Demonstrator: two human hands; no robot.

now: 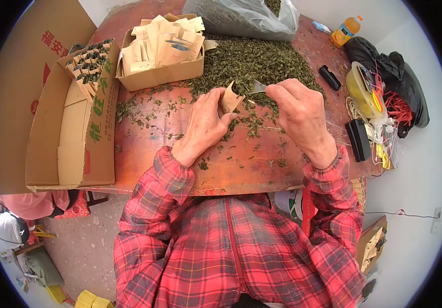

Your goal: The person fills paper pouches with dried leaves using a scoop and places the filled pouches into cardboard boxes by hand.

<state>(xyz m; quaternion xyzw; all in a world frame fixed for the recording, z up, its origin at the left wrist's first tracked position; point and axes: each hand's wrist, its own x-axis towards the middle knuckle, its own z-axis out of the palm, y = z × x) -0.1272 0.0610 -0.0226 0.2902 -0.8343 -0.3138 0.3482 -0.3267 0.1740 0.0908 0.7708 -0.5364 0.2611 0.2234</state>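
A small brown paper bag [230, 100] stands tilted with its mouth open, and my left hand [201, 123] is closed around it. Dark leaf shows inside its opening. In my right hand [300, 115] is a small metal scoop [257, 89], its shiny flared head pointing at the bag's mouth; the fist hides the handle. Whether scoop and bag touch I cannot tell. Both hands are at the near edge of a broad pile of dried green leaves [267, 64], with loose bits scattered on the red table [246, 172] below them.
Left stands a long carton [72, 138] with filled bags at its far end. A smaller box [162, 77] holds many flat paper bags. Behind the pile lies a clear plastic sack [241, 23]. At right are an orange drink bottle [346, 32], a black stapler-like object [358, 139] and a yellow tub [362, 90].
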